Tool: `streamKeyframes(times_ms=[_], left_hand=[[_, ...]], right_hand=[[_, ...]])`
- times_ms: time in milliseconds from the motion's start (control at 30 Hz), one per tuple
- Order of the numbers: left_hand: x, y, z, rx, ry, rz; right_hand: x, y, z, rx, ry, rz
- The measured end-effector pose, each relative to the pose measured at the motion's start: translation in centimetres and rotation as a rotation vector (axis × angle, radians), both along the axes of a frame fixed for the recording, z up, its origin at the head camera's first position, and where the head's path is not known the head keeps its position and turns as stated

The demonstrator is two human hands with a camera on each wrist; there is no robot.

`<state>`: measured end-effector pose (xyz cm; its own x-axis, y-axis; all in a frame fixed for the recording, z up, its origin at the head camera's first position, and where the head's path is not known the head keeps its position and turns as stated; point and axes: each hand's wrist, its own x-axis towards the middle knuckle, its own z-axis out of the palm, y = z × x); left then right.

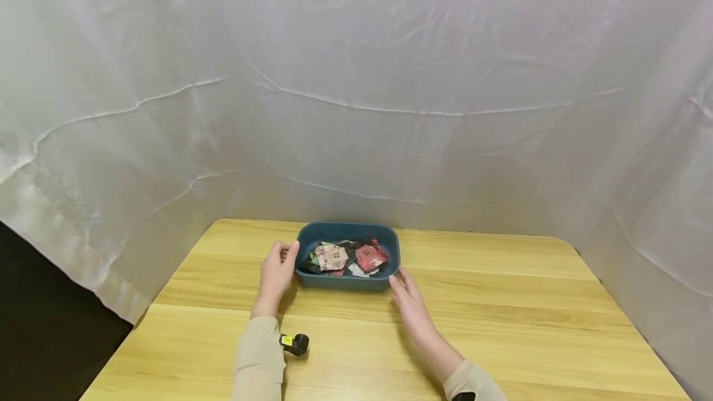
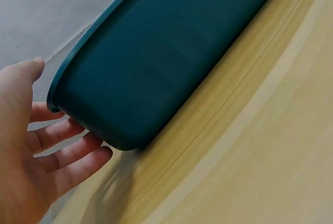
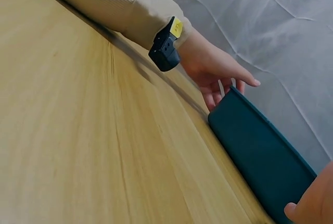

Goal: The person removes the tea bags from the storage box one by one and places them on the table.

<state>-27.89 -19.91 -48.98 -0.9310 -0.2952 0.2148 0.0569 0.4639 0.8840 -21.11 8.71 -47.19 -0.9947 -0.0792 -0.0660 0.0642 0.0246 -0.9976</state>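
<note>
Touching both ends of the dark-teal rounded-rectangular tub [image 1: 342, 283] w/ my L hand [image 1: 276, 271] & R hand [image 1: 413, 309], fingers loosely extended; it's on the yellowish wood-grain bench [image 1: 501, 302], small multicolored flat packets [image 1: 333, 257] inside.

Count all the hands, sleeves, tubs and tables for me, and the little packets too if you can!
Hands: 2, left hand and right hand
Sleeves: 2, left sleeve and right sleeve
Tubs: 1, blue-green tub
Tables: 1, wooden table
Total: 6, leaving out the packets in the tub, which overlap too much to count
</note>
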Motion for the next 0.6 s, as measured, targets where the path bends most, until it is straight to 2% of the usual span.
streamKeyframes(times_ms=[333,600], left_hand=[[0.2,1.1,0.5,-0.051,0.008,-0.012],[0.0,1.2,0.8,-0.101,0.009,0.017]], right_hand=[[0.8,0.8,0.1,-0.020,0.003,-0.040],[0.7,1.0,0.1,-0.027,0.021,-0.046]])
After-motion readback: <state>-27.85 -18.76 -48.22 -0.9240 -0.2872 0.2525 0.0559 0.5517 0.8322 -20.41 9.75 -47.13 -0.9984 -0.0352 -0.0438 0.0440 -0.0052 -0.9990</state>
